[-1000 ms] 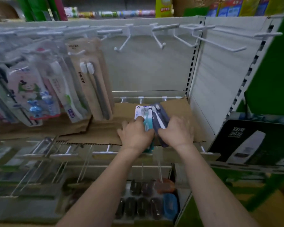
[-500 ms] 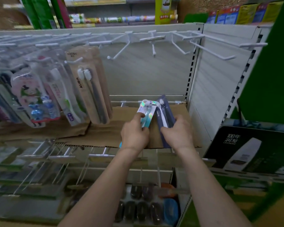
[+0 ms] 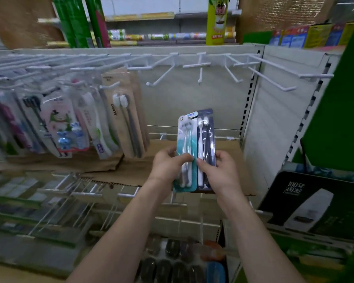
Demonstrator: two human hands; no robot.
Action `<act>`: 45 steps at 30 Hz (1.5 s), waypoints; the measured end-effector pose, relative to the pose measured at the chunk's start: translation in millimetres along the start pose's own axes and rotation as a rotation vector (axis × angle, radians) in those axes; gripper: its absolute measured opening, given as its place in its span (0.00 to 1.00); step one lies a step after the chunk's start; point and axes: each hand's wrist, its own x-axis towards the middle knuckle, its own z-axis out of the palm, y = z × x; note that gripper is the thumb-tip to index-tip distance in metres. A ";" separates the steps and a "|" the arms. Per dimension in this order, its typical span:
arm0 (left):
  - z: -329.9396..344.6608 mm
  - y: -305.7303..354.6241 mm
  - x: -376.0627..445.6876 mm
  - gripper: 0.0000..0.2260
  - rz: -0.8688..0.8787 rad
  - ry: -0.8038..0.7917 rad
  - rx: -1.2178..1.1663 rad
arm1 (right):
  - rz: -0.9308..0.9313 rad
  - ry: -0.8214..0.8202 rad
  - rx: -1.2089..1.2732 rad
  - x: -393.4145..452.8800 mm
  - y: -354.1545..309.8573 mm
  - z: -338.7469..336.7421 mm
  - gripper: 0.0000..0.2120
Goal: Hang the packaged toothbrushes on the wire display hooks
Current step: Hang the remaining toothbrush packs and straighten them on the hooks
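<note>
Teal toothbrush pack [image 3: 184, 152] in the left hand [image 3: 168, 166], dark pack [image 3: 206, 148] pinched by the right hand [image 3: 221, 172], both held upright below the empty wire hooks [image 3: 200, 72]; light, stiff, slippery blister cards, probably best held at the lower edges, leaving the hang holes free
</note>
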 end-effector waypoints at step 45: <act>-315.9 -13.5 -130.0 0.29 0.242 0.034 -0.065 | -0.130 -0.038 -0.145 -204.5 -2.3 217.5 0.05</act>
